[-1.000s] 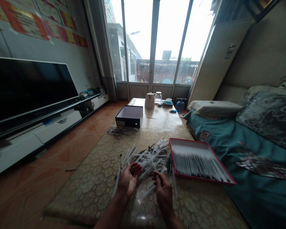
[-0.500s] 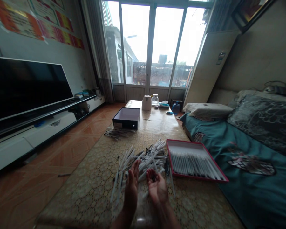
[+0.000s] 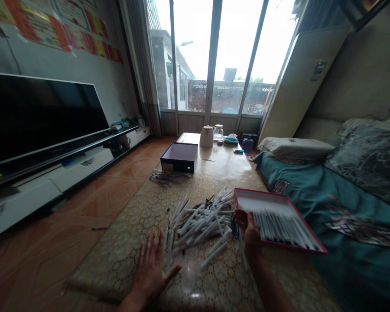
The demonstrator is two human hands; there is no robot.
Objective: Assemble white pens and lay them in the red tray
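My left hand (image 3: 152,265) lies flat with fingers spread on the patterned tabletop, left of a loose heap of white and clear pens (image 3: 208,219). No object is in it. My right hand (image 3: 251,236) is at the left side of a shallow red-rimmed box (image 3: 263,196), its fingers curled together. Whatever those fingers may hold is hidden. Rows of clear pens with dark tips (image 3: 282,225) lie side by side in this box. Several dark slim pieces (image 3: 235,227) lie between the heap and my right hand.
Farther up the long table (image 3: 123,242) is a dark open box (image 3: 178,162), with a bunch of dark thin pieces (image 3: 164,177) before it. A kettle (image 3: 206,137), a glass jar (image 3: 218,132) and a tissue pack (image 3: 231,139) stand at the far end. A teal-covered sofa (image 3: 299,190) borders the right side.
My hands have parted from in front of the heap. The left moved left and down onto the tabletop, fingers spreading; the right moved to the red-rimmed box. The view has shifted left.
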